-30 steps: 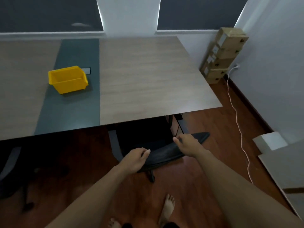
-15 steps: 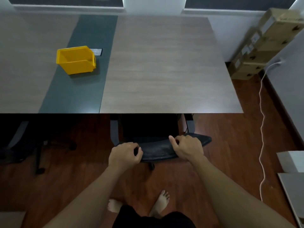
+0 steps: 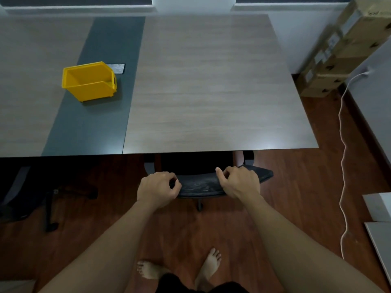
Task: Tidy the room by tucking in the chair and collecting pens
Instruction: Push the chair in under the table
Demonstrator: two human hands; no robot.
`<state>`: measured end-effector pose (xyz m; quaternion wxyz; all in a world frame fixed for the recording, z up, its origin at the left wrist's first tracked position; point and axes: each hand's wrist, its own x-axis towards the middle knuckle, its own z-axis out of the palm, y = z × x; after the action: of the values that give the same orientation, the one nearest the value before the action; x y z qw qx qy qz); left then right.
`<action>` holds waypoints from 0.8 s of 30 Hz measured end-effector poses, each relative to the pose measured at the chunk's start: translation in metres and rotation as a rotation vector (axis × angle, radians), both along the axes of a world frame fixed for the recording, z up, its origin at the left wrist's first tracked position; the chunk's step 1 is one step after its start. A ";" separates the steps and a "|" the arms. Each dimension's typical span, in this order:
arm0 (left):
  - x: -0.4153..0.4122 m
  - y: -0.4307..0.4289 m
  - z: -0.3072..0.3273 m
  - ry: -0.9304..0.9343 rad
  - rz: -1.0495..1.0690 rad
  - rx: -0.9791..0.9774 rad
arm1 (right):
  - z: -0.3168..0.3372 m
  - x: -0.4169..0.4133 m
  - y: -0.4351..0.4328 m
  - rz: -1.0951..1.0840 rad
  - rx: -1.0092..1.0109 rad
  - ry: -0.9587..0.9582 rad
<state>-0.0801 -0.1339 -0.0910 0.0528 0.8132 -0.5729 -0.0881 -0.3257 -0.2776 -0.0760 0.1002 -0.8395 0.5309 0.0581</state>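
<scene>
The black mesh chair (image 3: 201,183) stands with its seat hidden under the near edge of the wooden table (image 3: 207,85); only the top of its backrest shows. My left hand (image 3: 157,189) curls over the backrest's left end. My right hand (image 3: 240,182) curls over its right part, thumb pointing left. An empty yellow bin (image 3: 88,81) sits on the table's dark grey strip at the left. No pens are visible.
A second dark chair (image 3: 25,191) stands under the table at the left. Stacked cardboard boxes (image 3: 342,49) lean at the back right wall. A white cable (image 3: 343,157) trails along the floor on the right. Grey panels (image 3: 378,208) lie at the right edge.
The chair has gone further under the table and its backrest has squared up with the edge. My hands followed it and closed on the backrest. The view moved closer to the table.
</scene>
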 end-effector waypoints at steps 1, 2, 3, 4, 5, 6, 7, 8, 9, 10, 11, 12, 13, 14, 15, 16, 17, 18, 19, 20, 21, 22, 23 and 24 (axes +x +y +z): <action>0.003 -0.006 -0.001 0.001 -0.005 0.000 | 0.000 0.002 -0.003 -0.007 -0.003 -0.004; 0.006 -0.012 -0.001 0.006 -0.011 0.001 | 0.000 0.004 -0.007 -0.013 -0.004 -0.009; 0.009 -0.019 -0.001 0.011 -0.018 0.004 | 0.000 0.005 -0.011 -0.018 -0.004 -0.012; 0.012 -0.025 -0.001 0.015 -0.025 0.009 | 0.001 0.007 -0.015 -0.022 -0.003 -0.016; 0.015 -0.031 0.000 0.016 -0.033 0.013 | 0.001 0.009 -0.020 -0.027 -0.002 -0.019; 0.017 -0.038 0.001 0.016 -0.040 0.016 | 0.003 0.010 -0.024 -0.033 0.001 -0.019; 0.019 -0.045 0.002 0.019 -0.045 0.018 | 0.004 0.012 -0.030 -0.039 0.006 -0.016; 0.021 -0.052 0.003 0.023 -0.048 0.022 | 0.004 0.014 -0.035 -0.046 0.013 -0.015; 0.022 -0.058 0.003 0.029 -0.048 0.026 | 0.005 0.015 -0.040 -0.056 0.020 -0.018; 0.023 -0.063 0.003 0.039 -0.046 0.031 | 0.005 0.016 -0.044 -0.071 0.023 -0.027; 0.023 -0.067 0.002 0.048 -0.043 0.035 | 0.004 0.016 -0.048 -0.088 0.022 -0.033; 0.023 -0.069 0.000 0.052 -0.042 0.033 | 0.003 0.016 -0.050 -0.100 0.015 -0.037; 0.022 -0.068 -0.001 0.050 -0.043 0.023 | 0.002 0.015 -0.050 -0.104 0.004 -0.042; 0.022 -0.067 -0.002 0.049 -0.043 0.014 | 0.001 0.015 -0.050 -0.102 -0.009 -0.046; 0.023 -0.067 -0.003 0.052 -0.042 0.007 | -0.001 0.015 -0.050 -0.099 -0.018 -0.048; 0.023 -0.066 -0.004 0.054 -0.042 0.005 | -0.001 0.015 -0.050 -0.095 -0.022 -0.048; 0.024 -0.066 -0.003 0.055 -0.045 0.008 | -0.001 0.016 -0.050 -0.094 -0.024 -0.041; 0.024 -0.067 -0.002 0.055 -0.049 0.012 | -0.001 0.016 -0.051 -0.094 -0.023 -0.037; 0.024 -0.068 -0.001 0.054 -0.051 0.018 | -0.001 0.017 -0.051 -0.095 -0.022 -0.033; 0.025 -0.068 0.000 0.053 -0.051 0.025 | -0.001 0.017 -0.052 -0.096 -0.018 -0.032; 0.025 -0.068 0.000 0.050 -0.050 0.032 | -0.002 0.017 -0.051 -0.099 -0.014 -0.032; 0.024 -0.068 0.000 0.050 -0.051 0.041 | -0.002 0.017 -0.051 -0.106 -0.013 -0.036; 0.024 -0.068 0.001 0.053 -0.050 0.049 | -0.002 0.017 -0.050 -0.112 -0.011 -0.038; 0.024 -0.068 0.002 0.060 -0.051 0.056 | -0.002 0.017 -0.049 -0.112 -0.002 -0.036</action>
<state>-0.0559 -0.2016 -0.0886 0.0446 0.7965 -0.5889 -0.1297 -0.3086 -0.3271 -0.0777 0.1121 -0.8093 0.5754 0.0366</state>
